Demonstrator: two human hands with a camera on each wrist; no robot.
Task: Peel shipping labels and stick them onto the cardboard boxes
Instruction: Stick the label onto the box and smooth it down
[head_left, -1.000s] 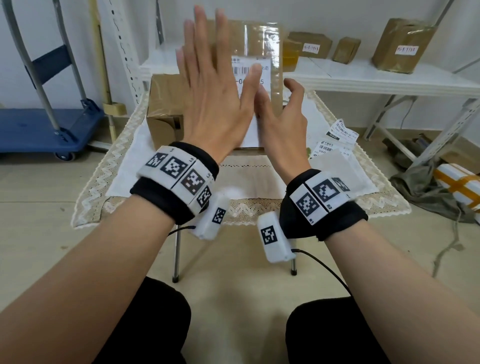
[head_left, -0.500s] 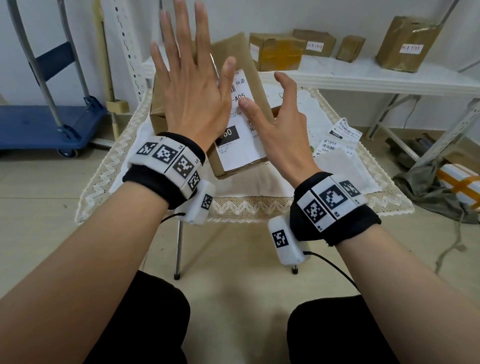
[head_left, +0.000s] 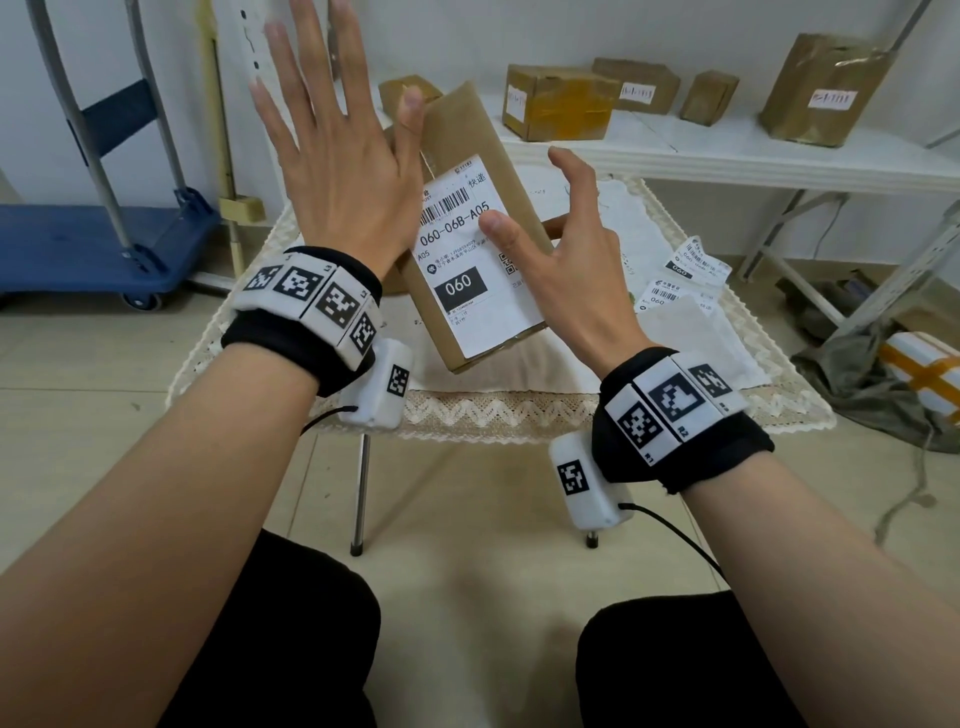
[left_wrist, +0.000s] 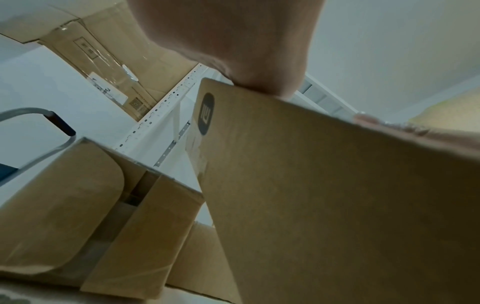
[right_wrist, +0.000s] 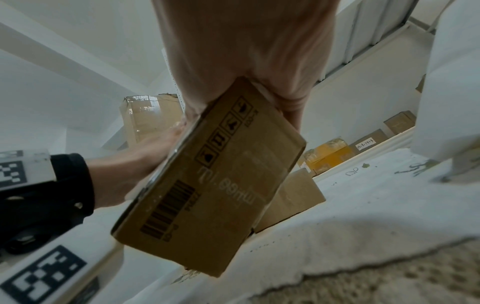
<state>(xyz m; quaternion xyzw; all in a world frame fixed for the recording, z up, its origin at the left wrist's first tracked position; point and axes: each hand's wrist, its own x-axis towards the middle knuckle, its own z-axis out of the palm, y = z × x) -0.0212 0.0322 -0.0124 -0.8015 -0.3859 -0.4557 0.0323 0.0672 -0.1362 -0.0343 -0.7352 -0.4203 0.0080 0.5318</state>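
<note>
A flat cardboard box (head_left: 467, 130) hangs tilted above the table between both hands. A white shipping label (head_left: 467, 270) marked 060 is stuck on its upper face. My left hand (head_left: 337, 156) presses its palm against the box's left side, fingers straight and spread, thumb at the top edge. My right hand (head_left: 561, 249) holds the right side, thumb on the label, fingers curled behind. The right wrist view shows the box's printed underside (right_wrist: 221, 185) and the left hand (right_wrist: 145, 156) flat against it. The left wrist view has the box (left_wrist: 337, 185) filling its right half.
Loose labels (head_left: 696, 262) and a backing sheet (head_left: 691, 338) lie on the lace-edged table (head_left: 519, 415) at right. Another box (left_wrist: 91, 205) sits on the table under my left hand. Labelled boxes (head_left: 561, 104) stand on the white shelf behind. A blue cart (head_left: 88, 244) is at left.
The box stood upright on the table with both hands pressed on its label. It has tipped back toward me and come up off the table between my hands.
</note>
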